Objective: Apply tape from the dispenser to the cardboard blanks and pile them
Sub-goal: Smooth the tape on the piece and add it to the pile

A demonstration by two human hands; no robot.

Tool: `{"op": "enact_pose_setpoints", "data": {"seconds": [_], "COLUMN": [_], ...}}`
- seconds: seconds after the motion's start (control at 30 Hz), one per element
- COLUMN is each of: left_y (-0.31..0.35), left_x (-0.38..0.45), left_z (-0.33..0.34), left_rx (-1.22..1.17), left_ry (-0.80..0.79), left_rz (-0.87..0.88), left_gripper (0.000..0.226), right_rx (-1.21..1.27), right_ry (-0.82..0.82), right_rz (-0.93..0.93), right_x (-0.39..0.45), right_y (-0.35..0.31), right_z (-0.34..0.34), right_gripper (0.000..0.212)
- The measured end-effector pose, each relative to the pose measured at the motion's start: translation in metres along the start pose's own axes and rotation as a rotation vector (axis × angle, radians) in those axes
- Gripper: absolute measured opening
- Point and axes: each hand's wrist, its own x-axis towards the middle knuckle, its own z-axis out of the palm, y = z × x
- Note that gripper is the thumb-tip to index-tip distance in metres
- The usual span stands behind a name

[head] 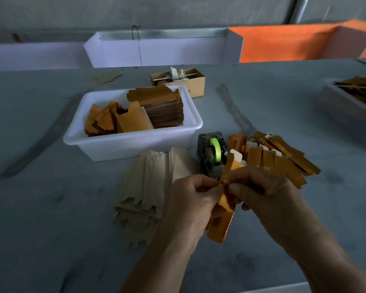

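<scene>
We hold one gold-faced cardboard blank (221,216) upright in front of us, above the near part of the worktop (51,229). Our left hand (190,199) has its fingers curled round the blank's left edge, and our right hand (262,191) pinches near the fold, thumb and forefinger meeting those of the left hand at the same spot. We judge that a short strip of tape is being pressed down there, though the tape itself is too small and clear to make out. The tape dispenser (212,157) with its green roll sits just beyond our hands, between the fanned stack of plain blanks (148,187) on the left and the loose pile of finished gold pieces (279,157) on the right. Behind them stands a white tub (133,142) holding more gold stock. The risks we see: the tape may wrinkle or stick to our fingertips if we lift off unevenly, the fold may spring open if it is pressed too briefly, and the finished pile, already sprawling, could slide toward the dispenser when we drop this piece onto it.
</scene>
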Motion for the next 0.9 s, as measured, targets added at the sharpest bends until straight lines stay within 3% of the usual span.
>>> {"op": "enact_pose_setpoints", "data": {"seconds": [0.23, 0.5, 0.73, 0.9], "left_y": [0.001, 0.004, -0.003, -0.007], "left_x": [-0.001, -0.003, -0.005, -0.009], "left_z": [-0.002, -0.004, 0.002, 0.014], "left_rx": [-0.007, -0.085, -0.034, 0.274], "left_ry": [-0.059, -0.137, 0.009, 0.213], "left_rz": [-0.026, -0.096, -0.024, 0.212], "left_gripper": [0.005, 0.024, 0.016, 0.02], "right_rx": [-0.042, -0.136, -0.295, -0.382], "right_ry": [0.063, 0.042, 0.105, 0.209], "right_rz": [0.05, 0.072, 0.047, 0.05], "right_x": [0.004, 0.005, 0.002, 0.0], "right_y": [0.0, -0.003, -0.011, -0.016], "right_z": [-0.001, 0.001, 0.008, 0.012], "right_gripper": [0.024, 0.026, 0.024, 0.026]}}
